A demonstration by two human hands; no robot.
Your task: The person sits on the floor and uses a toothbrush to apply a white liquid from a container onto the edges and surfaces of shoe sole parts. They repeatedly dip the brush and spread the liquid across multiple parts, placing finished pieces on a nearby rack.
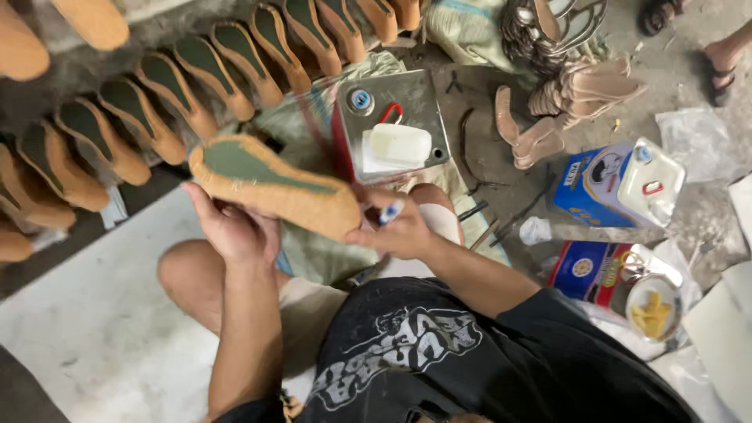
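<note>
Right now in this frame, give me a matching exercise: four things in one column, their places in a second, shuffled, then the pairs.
1. shoe sole
2. white block
3. metal tin
4. row of soles

a. lined up on the floor, upper left
b. held in both hands
c. on top of the tin
d. just beyond the knees

Pairs: 1-b, 2-c, 3-d, 4-a

— What does the ground look like here?
— A rough grey concrete floor [689, 86], stained and littered, with a pale flat board [94, 313] laid over its lower left part.
— And the light?
— Soft, even daylight, with no hard shadows. Crumpled clear plastic sheets [693, 133] lie at the right.
</note>
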